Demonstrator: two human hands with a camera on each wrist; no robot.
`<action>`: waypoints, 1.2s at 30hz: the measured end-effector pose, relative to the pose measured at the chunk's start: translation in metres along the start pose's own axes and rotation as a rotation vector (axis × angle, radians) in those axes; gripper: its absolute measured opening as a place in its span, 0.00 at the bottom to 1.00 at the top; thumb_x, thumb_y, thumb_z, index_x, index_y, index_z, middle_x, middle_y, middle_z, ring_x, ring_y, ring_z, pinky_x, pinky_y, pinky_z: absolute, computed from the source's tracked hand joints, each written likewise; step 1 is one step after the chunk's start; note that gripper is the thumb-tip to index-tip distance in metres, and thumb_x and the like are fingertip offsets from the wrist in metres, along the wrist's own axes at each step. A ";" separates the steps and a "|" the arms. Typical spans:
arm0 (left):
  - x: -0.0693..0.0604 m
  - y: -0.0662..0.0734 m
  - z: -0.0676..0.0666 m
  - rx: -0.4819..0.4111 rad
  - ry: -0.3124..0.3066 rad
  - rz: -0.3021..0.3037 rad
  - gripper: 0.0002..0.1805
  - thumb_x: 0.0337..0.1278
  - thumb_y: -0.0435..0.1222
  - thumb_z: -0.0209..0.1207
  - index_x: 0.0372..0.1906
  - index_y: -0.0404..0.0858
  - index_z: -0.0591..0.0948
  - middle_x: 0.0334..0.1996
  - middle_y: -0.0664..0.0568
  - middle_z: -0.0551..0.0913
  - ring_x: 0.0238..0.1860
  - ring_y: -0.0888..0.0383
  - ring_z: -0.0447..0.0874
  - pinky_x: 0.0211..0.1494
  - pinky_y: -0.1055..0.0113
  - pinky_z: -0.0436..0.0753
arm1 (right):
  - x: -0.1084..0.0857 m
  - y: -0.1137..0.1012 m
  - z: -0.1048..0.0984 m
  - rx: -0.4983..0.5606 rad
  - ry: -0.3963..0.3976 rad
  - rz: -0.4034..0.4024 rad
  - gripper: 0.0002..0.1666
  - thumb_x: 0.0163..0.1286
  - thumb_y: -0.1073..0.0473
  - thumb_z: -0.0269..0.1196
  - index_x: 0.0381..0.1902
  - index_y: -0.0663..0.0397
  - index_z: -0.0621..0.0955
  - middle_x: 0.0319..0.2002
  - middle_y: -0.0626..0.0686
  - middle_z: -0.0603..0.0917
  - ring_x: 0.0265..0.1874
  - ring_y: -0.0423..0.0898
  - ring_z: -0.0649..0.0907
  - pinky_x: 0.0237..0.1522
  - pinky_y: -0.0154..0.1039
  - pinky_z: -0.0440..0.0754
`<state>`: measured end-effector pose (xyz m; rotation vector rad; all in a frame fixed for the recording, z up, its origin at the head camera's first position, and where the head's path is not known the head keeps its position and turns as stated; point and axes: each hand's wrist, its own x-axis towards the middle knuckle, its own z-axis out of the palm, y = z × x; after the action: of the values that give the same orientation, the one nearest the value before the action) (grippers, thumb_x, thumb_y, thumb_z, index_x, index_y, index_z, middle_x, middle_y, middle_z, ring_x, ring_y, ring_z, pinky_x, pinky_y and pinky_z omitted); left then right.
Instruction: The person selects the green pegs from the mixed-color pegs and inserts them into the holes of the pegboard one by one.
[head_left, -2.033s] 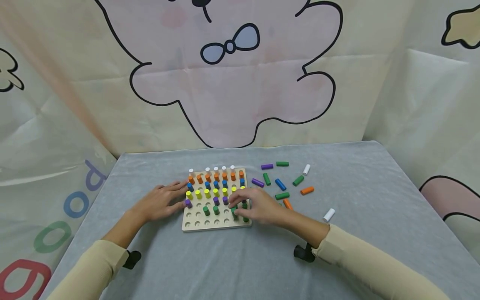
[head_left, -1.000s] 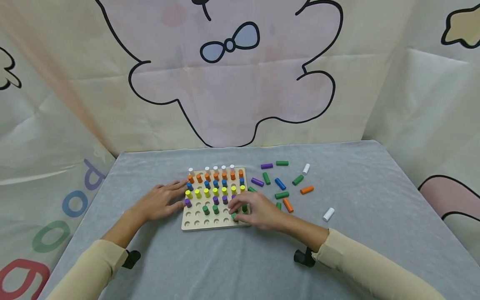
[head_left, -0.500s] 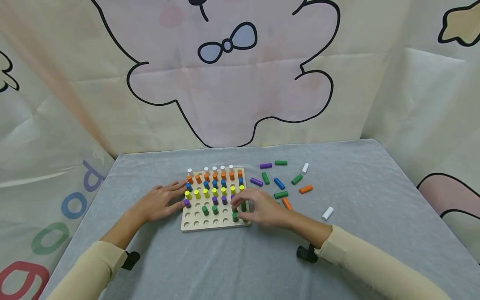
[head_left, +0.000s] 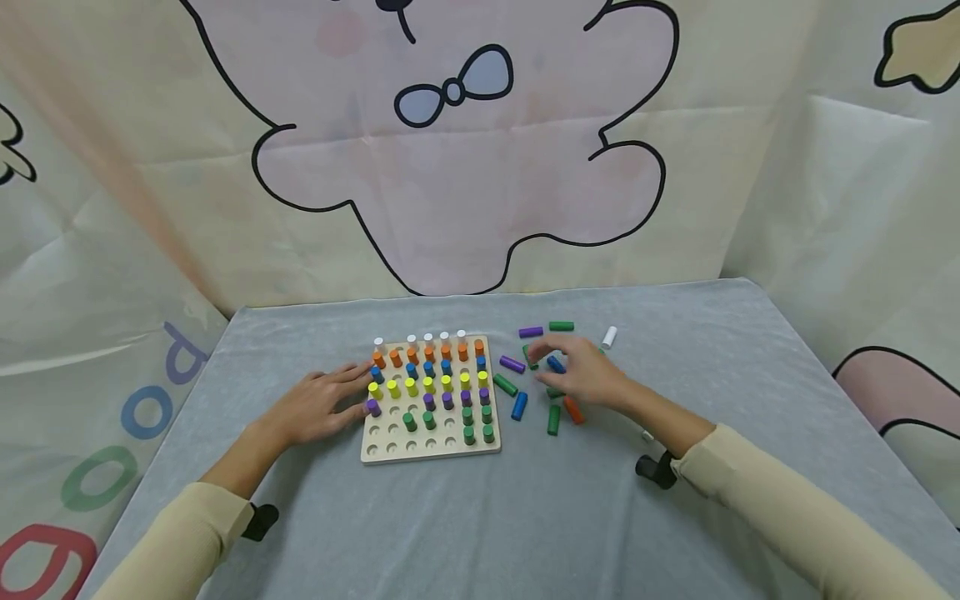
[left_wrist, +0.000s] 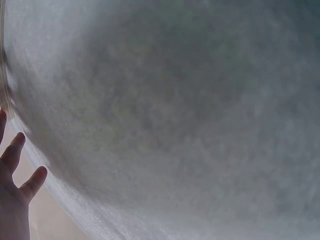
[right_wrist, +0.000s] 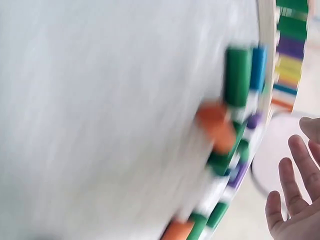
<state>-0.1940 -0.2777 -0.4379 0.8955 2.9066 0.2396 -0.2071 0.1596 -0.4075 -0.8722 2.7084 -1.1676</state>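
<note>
Most pegs stand in the board, others loose, front holes bare; left hand spread, right hand half-spread, both seemingly empty

The pegs are white, orange, blue, yellow, purple and green, the board beige, the cloth grey.

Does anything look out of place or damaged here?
No damage is visible. On the pegboard, the white pegs and blue pegs have gaps in their rows, unlike the full yellow row, and loose pegs lie scattered on the cloth.
</note>
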 end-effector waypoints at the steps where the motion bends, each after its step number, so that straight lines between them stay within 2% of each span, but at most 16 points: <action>1: 0.000 0.000 0.000 0.001 -0.002 -0.001 0.35 0.69 0.56 0.52 0.72 0.38 0.69 0.73 0.43 0.65 0.72 0.39 0.63 0.62 0.33 0.68 | -0.001 0.005 -0.005 -0.014 0.013 0.006 0.18 0.65 0.66 0.68 0.53 0.62 0.81 0.47 0.57 0.86 0.51 0.55 0.83 0.57 0.60 0.76; 7: 0.000 -0.001 0.000 0.004 -0.013 -0.006 0.35 0.69 0.56 0.52 0.72 0.40 0.70 0.74 0.44 0.65 0.73 0.39 0.62 0.62 0.33 0.68 | -0.007 0.034 -0.031 -0.079 0.081 0.049 0.17 0.63 0.70 0.68 0.51 0.63 0.82 0.45 0.58 0.87 0.50 0.58 0.83 0.55 0.63 0.74; 13: -0.002 -0.001 -0.001 0.001 -0.011 -0.009 0.36 0.69 0.56 0.53 0.72 0.39 0.70 0.73 0.44 0.65 0.73 0.39 0.62 0.62 0.34 0.68 | -0.013 0.054 -0.042 -0.083 0.067 0.132 0.18 0.65 0.72 0.65 0.53 0.66 0.80 0.46 0.61 0.86 0.51 0.60 0.82 0.55 0.61 0.75; 19: -0.002 -0.001 0.001 0.005 -0.017 -0.013 0.36 0.69 0.57 0.51 0.73 0.40 0.69 0.74 0.44 0.64 0.73 0.40 0.61 0.63 0.34 0.67 | -0.016 0.065 -0.047 -0.101 0.062 0.181 0.19 0.65 0.73 0.65 0.54 0.67 0.80 0.46 0.61 0.86 0.52 0.61 0.81 0.58 0.62 0.73; 25: -0.001 -0.002 0.002 0.002 -0.020 -0.019 0.37 0.69 0.58 0.51 0.73 0.40 0.68 0.74 0.44 0.64 0.73 0.39 0.61 0.63 0.34 0.68 | -0.019 0.073 -0.046 -0.142 0.016 0.176 0.19 0.62 0.75 0.64 0.52 0.67 0.80 0.46 0.60 0.87 0.52 0.60 0.82 0.57 0.61 0.74; 36: 0.001 -0.002 0.002 -0.001 -0.016 -0.014 0.36 0.69 0.56 0.53 0.74 0.40 0.67 0.74 0.43 0.64 0.73 0.39 0.62 0.63 0.34 0.68 | -0.019 0.080 -0.046 -0.183 0.024 0.179 0.19 0.61 0.77 0.63 0.51 0.66 0.82 0.45 0.60 0.86 0.52 0.61 0.81 0.58 0.63 0.72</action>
<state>-0.1957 -0.2783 -0.4402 0.8719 2.8968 0.2310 -0.2414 0.2432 -0.4328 -0.6198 2.8762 -0.9137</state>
